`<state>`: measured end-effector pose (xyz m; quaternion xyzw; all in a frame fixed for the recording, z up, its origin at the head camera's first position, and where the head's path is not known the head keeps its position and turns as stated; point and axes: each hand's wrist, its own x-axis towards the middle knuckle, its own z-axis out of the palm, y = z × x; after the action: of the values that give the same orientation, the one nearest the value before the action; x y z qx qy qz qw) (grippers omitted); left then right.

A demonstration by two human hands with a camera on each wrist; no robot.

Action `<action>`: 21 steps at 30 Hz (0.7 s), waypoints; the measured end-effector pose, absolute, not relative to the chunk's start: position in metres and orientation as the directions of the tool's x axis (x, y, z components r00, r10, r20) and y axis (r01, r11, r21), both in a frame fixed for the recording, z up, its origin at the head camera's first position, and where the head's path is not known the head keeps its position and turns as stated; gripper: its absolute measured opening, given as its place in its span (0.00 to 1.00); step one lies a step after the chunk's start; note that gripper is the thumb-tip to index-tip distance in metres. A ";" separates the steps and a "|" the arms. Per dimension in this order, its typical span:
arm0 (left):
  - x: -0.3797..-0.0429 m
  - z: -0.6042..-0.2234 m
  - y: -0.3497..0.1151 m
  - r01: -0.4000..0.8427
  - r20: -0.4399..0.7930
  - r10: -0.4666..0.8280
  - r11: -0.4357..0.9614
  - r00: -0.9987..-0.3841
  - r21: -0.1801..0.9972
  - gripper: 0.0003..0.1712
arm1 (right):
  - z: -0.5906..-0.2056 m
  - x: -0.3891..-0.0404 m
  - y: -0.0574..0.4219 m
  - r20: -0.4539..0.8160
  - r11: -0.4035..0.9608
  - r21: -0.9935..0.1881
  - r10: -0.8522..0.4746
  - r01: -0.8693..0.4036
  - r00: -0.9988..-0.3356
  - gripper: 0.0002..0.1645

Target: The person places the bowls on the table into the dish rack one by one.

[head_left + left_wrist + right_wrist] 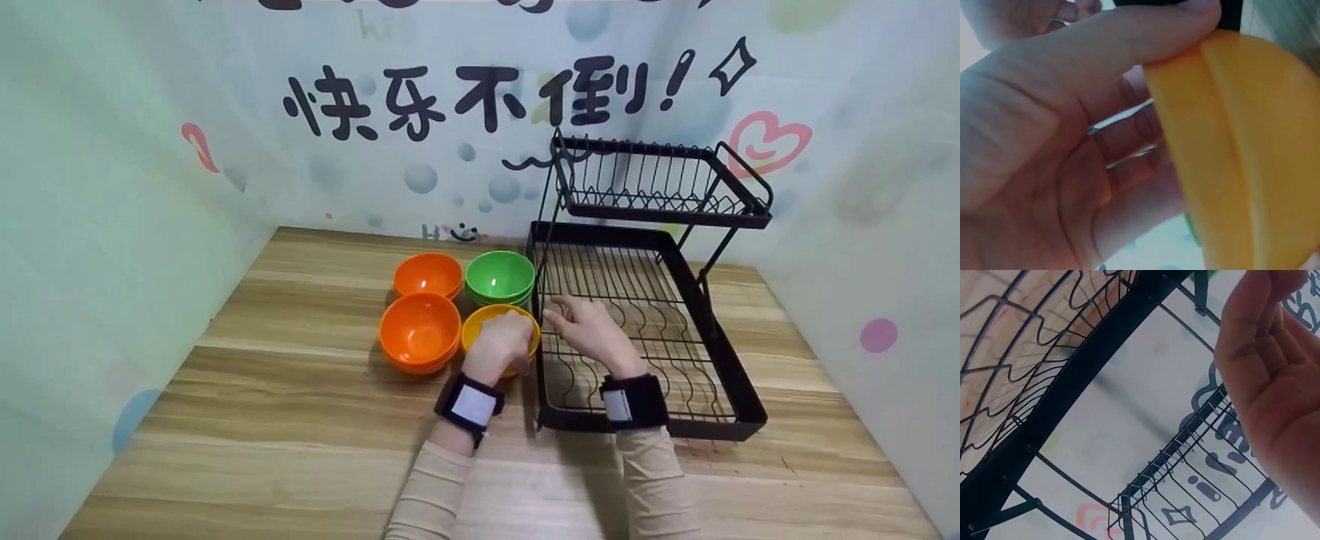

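Note:
My left hand (501, 345) grips a yellow bowl (474, 327) at the front right of the group of bowls. In the left wrist view, the thumb lies on the outside of the yellow bowl (1280, 135), with fingers reaching over its rim; a ridge there looks like a second rim stacked beneath. My right hand (594, 334) hovers over the near left part of the black dish rack (724, 360), fingers loosely bent and holding nothing. Green bowls (500, 274) stand stacked just behind the yellow one. To the left are orange bowls (420, 334) in two piles.
The dish rack's raised upper tier (660, 214) stands at the back right, over its wide lower wire base. All of it rests on a wooden table (285, 420). Printed cloth walls (420, 180) close off the back and both sides.

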<state>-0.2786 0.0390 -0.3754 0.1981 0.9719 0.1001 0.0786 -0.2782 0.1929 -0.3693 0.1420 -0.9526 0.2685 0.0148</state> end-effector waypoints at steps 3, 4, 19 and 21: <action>-0.279 -0.373 0.038 0.414 -0.077 0.438 0.885 -0.896 0.213 0.05 | -0.370 -0.278 0.192 0.090 0.817 -0.513 -0.255 -0.265 -0.963 0.29; -0.278 -0.372 0.037 0.424 -0.068 0.447 0.879 -0.892 0.216 0.04 | -0.370 -0.278 0.192 0.088 0.813 -0.518 -0.256 -0.264 -0.963 0.29; -0.275 -0.355 0.029 0.511 0.074 0.509 0.829 -0.858 0.228 0.07 | -0.367 -0.279 0.192 -0.001 0.647 -0.742 -0.263 -0.176 -0.965 0.26; -0.273 -0.352 0.030 0.532 0.111 0.521 0.819 -0.846 0.217 0.06 | -0.366 -0.279 0.193 -0.026 0.597 -0.791 -0.251 -0.134 -0.968 0.28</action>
<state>-0.2731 0.0302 -0.3524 0.2761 0.9533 0.1204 -0.0236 -0.2787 0.1928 -0.3658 0.1080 -0.8911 0.4355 -0.0673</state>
